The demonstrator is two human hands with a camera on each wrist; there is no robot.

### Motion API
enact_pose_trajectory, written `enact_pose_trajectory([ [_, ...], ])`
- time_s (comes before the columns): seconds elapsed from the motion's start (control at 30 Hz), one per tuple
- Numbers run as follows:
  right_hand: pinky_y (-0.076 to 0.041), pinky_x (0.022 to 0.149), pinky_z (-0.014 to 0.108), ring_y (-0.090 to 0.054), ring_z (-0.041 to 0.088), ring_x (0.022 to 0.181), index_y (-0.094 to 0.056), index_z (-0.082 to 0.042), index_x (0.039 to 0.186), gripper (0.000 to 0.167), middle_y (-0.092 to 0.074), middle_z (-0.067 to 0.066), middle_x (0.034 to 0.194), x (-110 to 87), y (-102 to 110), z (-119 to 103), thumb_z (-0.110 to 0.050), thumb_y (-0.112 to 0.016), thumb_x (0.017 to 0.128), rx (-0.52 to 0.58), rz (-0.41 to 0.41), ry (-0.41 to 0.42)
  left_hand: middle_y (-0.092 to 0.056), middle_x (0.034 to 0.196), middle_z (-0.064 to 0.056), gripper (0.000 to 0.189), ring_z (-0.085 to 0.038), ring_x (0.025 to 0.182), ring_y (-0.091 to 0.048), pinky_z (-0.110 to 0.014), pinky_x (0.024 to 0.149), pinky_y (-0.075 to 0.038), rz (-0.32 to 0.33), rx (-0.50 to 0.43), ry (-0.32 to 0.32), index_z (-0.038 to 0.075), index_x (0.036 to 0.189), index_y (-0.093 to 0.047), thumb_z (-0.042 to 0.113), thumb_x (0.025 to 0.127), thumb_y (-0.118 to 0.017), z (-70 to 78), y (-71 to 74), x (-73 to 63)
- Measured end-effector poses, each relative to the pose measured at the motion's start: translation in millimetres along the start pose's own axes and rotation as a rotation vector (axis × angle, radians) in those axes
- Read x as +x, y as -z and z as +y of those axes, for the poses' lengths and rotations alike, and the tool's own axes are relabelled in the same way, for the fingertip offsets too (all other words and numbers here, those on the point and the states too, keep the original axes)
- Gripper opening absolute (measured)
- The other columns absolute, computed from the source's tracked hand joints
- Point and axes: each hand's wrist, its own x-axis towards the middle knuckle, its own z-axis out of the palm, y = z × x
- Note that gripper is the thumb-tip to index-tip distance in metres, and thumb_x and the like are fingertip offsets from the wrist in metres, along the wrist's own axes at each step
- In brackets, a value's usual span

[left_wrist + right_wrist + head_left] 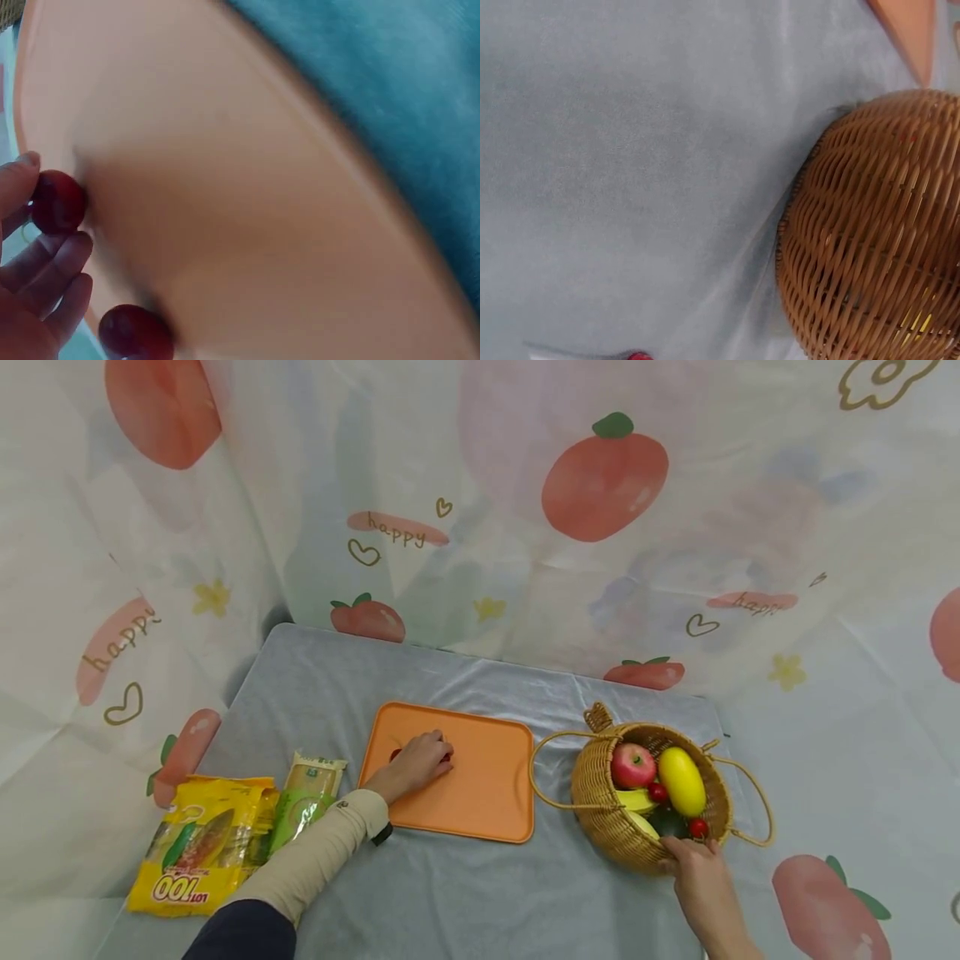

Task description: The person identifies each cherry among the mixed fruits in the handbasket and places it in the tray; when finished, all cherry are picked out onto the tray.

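My left hand (420,764) is over the orange tray (480,793), its thumb and fingers pinching a small dark red cherry (58,202). A second cherry (135,332) lies on the tray close by the hand. At the right, my right hand (705,881) grips the near rim of a round wicker basket (600,793). Inside the basket are a red apple (633,766), a yellow mango-shaped fruit (682,782), small red cherries (698,828), a yellow banana-like piece (634,800) and a dark green fruit (667,822). In the right wrist view the basket's woven side shows, while the hand is out of frame.
Left of the tray lie a yellow snack bag (198,852) and a green and cream packet (306,797), partly behind my left sleeve. Looped handles (765,810) stick out from the basket's sides. A grey cloth (442,893) covers the table, with a fruit-print curtain (480,568) behind.
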Motion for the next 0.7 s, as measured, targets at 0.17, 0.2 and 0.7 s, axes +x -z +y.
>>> enact_pose_trajectory([
  [0.17, -0.037, 0.074, 0.049, -0.062, 0.028, 0.068, -0.068, 0.001, 0.082, 0.024, -0.067, 0.011, 0.071, -1.7, 0.2, 0.1, 0.009, -0.078, 0.061, 0.003, 0.033, 0.016, -0.057, 0.09, -0.009, 0.013, -0.021, 0.076, -0.054, -0.035, 0.066, -0.047, 0.016, 0.007, 0.0, 0.009, 0.09, -0.068, 0.021, 0.09, -0.065, 0.9, -5.0, -1.7],
  [0.2, -0.036, 0.074, 0.048, -0.062, 0.028, 0.068, -0.068, 0.0, 0.082, 0.024, -0.067, 0.01, 0.071, -2.0, 0.1, 0.4, 0.009, -0.078, 0.061, 0.005, 0.037, 0.02, -0.056, 0.09, -0.009, 0.013, -0.021, 0.075, -0.054, -0.035, 0.066, -0.047, 0.016, 0.012, 0.001, 0.01, 0.09, -0.068, 0.022, 0.09, -0.064, 1.0, -5.7, -2.1],
  [0.7, -0.037, 0.084, 0.062, -0.063, 0.032, 0.071, -0.068, 0.0, 0.083, 0.025, -0.066, 0.011, 0.072, -4.4, -1.2, 2.1, 0.009, -0.078, 0.062, 0.028, 0.058, 0.011, -0.054, 0.098, -0.012, 0.024, -0.025, 0.078, -0.055, -0.04, 0.069, -0.046, 0.021, 0.062, 0.027, 0.012, 0.108, -0.068, 0.027, 0.089, -0.065, 6.4, -6.9, -5.0],
])
